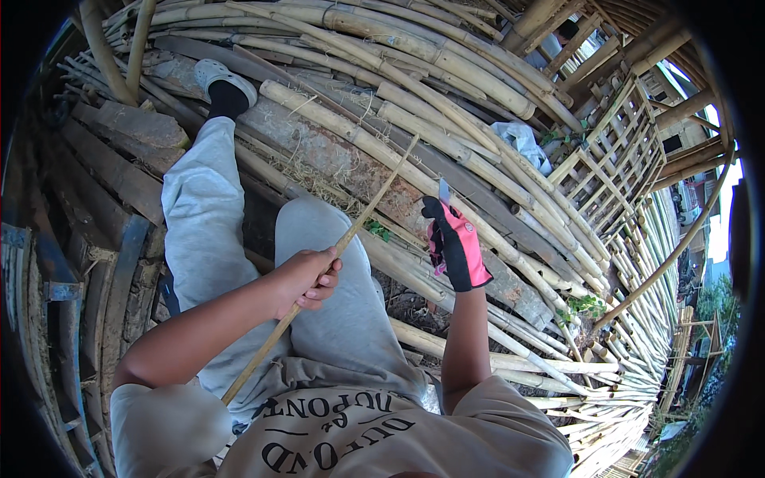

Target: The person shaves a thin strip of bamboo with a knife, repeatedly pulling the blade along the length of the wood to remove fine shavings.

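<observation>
Across the person's grey trousers (203, 207) runs a slender bamboo stick (374, 201), slanting from beside the shirt hem up to a tip above the stacked poles. The bare left hand (312, 279) is wrapped around it near the bent knee. To the right, the right hand (456, 245), in a pink-and-black glove, grips a short-bladed tool, its metal blade (444, 190) pointing away from the body (the handle is hidden by the fingers) and standing apart from the stick. Beneath and beyond lie long bamboo poles (446, 60), with a crumpled white plastic bag (522, 145) among them and a bamboo lattice panel (617, 163) at the right. Upper left, a grey clog (215, 73) covers one foot, near weathered planks (131, 126).
</observation>
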Motion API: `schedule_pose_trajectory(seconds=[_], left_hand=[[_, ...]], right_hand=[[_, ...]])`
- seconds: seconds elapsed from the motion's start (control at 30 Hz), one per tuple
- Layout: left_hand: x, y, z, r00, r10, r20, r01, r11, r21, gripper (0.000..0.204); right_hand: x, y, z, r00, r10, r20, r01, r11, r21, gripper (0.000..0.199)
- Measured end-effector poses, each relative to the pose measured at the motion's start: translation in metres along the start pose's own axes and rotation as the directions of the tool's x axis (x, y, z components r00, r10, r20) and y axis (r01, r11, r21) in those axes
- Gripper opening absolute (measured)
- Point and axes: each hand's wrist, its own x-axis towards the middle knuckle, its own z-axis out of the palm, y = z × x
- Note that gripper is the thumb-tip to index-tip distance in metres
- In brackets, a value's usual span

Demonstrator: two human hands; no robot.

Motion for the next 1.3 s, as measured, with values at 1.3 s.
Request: schedule_pose_trajectory(seconds=[1.3], left_hand=[[-0.02,-0.049,0.016,0.94,-0.235,-0.247,0.239,0.971,-0.016,0.034]], right_hand=[[0.098,0.154,0.027,0.941,0.113,0.318,0.135,0.736,-0.663,0.033]])
